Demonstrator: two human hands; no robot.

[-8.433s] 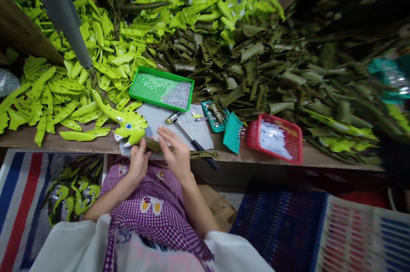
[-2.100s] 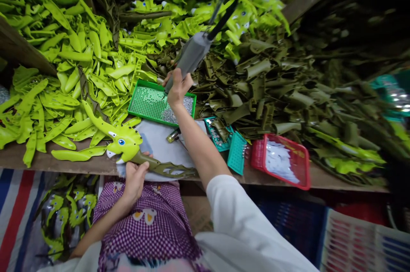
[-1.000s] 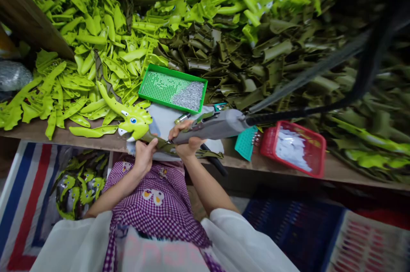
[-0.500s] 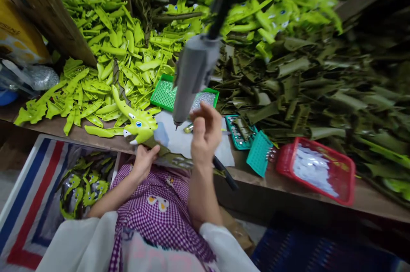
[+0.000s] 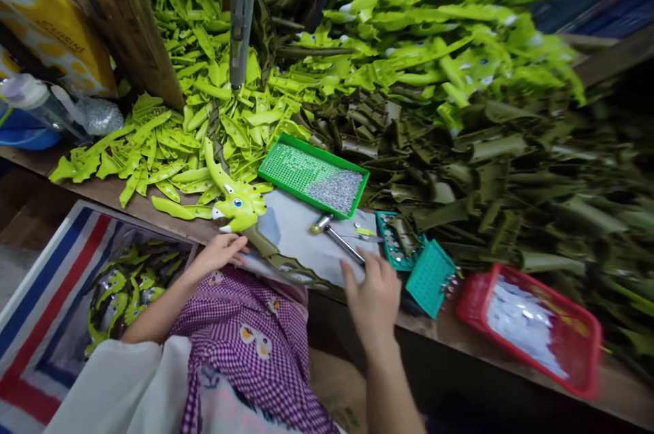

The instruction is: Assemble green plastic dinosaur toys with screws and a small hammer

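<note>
My left hand [image 5: 221,251] rests on the near end of a lime-green toy dinosaur [image 5: 236,202] that lies on a grey mat [image 5: 301,233] at the bench edge, fingers curled on its olive handle part [image 5: 278,258]. My right hand [image 5: 372,294] hovers open over the black handle of a small hammer [image 5: 332,238], fingers spread, holding nothing. A grey hanging screwdriver [image 5: 241,15] dangles free above the lime parts at the back.
A green tray of small screws [image 5: 314,174] sits behind the mat. Teal trays [image 5: 426,269] and a red basket of white bits [image 5: 528,325] stand to the right. Piles of lime [image 5: 168,141] and olive plastic parts [image 5: 485,161] cover the bench. A bag of finished dinosaurs [image 5: 122,291] lies lower left.
My right hand let go of the grey screwdriver, which swung up and back to the left. That hand dropped to the hammer handle. My left hand stays on the dinosaur.
</note>
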